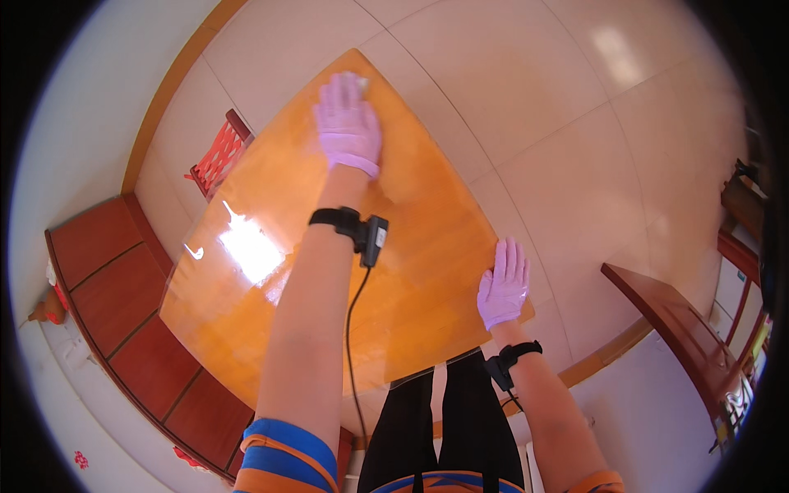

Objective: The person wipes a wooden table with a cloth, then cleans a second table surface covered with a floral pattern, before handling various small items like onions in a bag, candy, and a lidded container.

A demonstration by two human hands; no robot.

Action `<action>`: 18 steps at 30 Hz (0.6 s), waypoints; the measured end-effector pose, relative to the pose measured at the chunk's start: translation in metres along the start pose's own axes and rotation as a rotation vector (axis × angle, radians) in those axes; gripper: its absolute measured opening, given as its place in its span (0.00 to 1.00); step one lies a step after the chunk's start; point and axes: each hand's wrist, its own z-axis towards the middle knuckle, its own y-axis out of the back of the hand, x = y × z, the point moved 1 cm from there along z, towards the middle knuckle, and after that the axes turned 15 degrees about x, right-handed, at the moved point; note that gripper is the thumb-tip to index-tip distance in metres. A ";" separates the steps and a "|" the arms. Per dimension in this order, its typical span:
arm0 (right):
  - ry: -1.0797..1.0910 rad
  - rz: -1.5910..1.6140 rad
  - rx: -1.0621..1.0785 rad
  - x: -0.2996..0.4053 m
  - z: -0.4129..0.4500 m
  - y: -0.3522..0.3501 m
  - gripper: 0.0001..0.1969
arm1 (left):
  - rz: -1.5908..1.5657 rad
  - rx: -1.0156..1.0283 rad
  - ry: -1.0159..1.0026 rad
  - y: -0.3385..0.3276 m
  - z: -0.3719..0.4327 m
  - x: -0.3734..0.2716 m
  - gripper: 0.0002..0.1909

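A wooden table (425, 271) with a glossy orange-brown top and a clear cover stands before me, one corner pointing away. My left hand (349, 123), in a thin pink-purple glove, lies palm down near that far corner. A small whitish thing (363, 83), perhaps a cloth, peeks out by its fingertips; most of it is hidden and the fingers are blurred. At the table's right edge rests my right hand (505, 286), gloved alike, with fingers extended and thumb apart. No object shows in it.
Black straps with small devices sit on both wrists, and a cable (349, 333) trails from the left one across the tabletop. A red-brown cabinet (145, 333) stands at left. Beyond the table is a folding stool (219, 154) with red webbing. A wooden door (678, 320) juts in at right.
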 end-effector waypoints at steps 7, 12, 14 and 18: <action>-0.015 0.008 0.006 -0.008 0.002 0.001 0.30 | -0.048 0.224 -0.338 -0.021 -0.132 -0.113 0.25; -0.108 1.160 -0.329 -0.026 -0.032 0.019 0.26 | -0.277 0.607 -0.577 -0.041 -0.266 -0.184 0.26; -0.068 1.269 -0.410 -0.034 -0.056 0.018 0.26 | -0.229 0.381 -0.697 -0.048 -0.319 -0.186 0.26; -0.152 1.137 -0.381 -0.058 -0.110 0.013 0.26 | -0.214 0.443 -0.774 -0.055 -0.359 -0.177 0.25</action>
